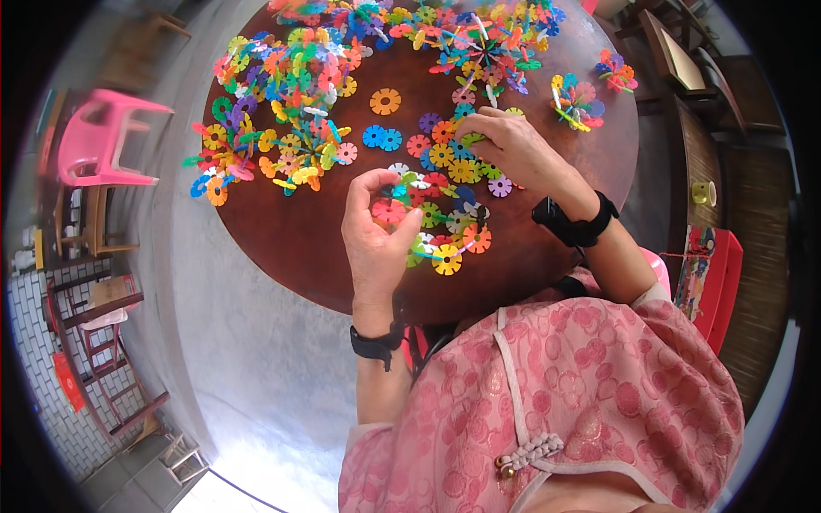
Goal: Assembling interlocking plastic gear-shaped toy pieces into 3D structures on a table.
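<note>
My left hand curls its thumb and fingers around the left side of a joined ring of notched plastic flower discs, in red, green, white, yellow and orange. A red disc shows between thumb and fingers. The ring rests on or just above the round brown table. My right hand reaches over loose discs to the right of the middle, its bent fingers closed at a yellow-green disc. Below those fingers lie yellow discs and a lilac disc.
Big piles of joined discs cover the table's far left, and another build stands at the back. Two flower balls sit at the right. An orange disc lies alone. A pink plastic chair stands left.
</note>
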A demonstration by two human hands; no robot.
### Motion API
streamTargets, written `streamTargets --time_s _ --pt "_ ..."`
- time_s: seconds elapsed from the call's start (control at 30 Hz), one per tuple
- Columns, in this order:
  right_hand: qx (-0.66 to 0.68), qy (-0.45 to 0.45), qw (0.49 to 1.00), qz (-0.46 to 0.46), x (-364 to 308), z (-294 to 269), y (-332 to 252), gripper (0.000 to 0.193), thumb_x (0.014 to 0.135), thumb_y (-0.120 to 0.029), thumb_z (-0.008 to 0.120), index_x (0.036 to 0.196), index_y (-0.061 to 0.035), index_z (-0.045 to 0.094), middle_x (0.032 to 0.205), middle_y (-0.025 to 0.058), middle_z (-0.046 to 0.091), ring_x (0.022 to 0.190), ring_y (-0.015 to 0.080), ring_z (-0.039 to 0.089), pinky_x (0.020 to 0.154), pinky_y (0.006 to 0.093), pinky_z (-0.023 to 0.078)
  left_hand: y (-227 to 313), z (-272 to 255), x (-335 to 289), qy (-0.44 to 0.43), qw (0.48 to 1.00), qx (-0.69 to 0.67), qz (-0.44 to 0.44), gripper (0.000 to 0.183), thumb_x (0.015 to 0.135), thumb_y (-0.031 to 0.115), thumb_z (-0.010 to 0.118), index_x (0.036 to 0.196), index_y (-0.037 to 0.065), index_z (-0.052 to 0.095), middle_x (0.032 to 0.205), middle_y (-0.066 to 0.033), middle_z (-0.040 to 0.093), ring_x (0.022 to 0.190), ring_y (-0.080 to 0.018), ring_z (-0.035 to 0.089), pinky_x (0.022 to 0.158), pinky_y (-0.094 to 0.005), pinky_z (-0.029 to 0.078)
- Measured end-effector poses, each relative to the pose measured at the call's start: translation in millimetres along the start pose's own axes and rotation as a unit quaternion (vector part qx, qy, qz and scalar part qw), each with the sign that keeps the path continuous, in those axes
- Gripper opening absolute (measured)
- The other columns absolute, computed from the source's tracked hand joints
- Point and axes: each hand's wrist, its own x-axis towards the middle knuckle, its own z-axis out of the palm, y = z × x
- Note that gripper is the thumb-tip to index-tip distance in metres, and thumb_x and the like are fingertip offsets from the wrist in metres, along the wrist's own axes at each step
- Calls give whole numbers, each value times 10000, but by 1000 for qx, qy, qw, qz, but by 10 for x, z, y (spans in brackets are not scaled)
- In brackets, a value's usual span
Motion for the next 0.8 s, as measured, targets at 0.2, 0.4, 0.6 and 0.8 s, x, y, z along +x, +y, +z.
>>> streamTargets --time_s 0.2,0.4,0.6,0.8 --pt "-3 36 999 -6 101 -72 -354 155 796 -119 686 865 -33 576 783 101 568 738 291 590 655 373 468 44 38 11 15 999 37 22 460 676 -5 723 1098 33 544 1018 -60 590 889 -153 595 801 -308 496" --pt "7 -58 994 -95 97 36 -899 325 803 -283 703 738 -40 497 694 96 509 642 275 563 572 375 448 99 122 33 3 959 216 183 584 639 30 756 1180 44 537 1132 -105 576 1004 -235 594 859 -323 489" --pt "-108 -30 979 -172 128 53 -780 226 846 -210 647 771 -43 514 708 86 512 638 275 559 552 377 442 252 73 -16 -29 974 190 121 646 657 129 783 1231 59 495 1173 -126 530 1094 -309 535 902 -394 469" --pt "-38 21 988 -147 140 -216 -794 165 844 -182 648 817 -59 542 721 79 542 630 276 592 516 375 468 177 76 -48 -54 964 -254 -64 718 678 210 854 1247 47 447 1113 -52 524 1007 -148 562 850 -281 483"
